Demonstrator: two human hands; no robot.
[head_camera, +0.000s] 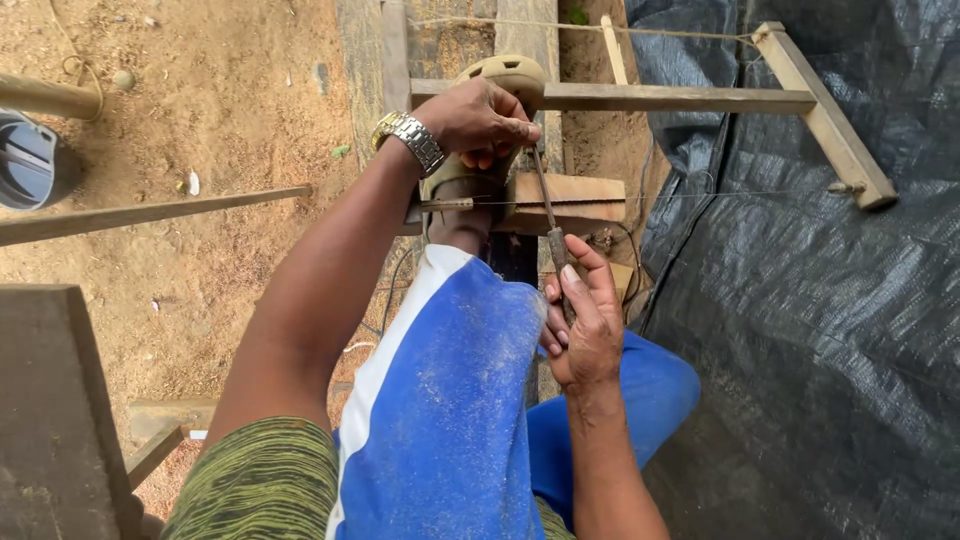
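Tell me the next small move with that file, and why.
Probably a short push stroke forward. The right hand grips the file's handle, the left hand steadies its tip over the saw blade, which lies flat on the wood block under the sandalled foot.

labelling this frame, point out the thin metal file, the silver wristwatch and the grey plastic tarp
thin metal file (543, 190), head view, on its bare shaft
silver wristwatch (410, 137), head view, on the band
grey plastic tarp (820, 330), head view, on its open middle
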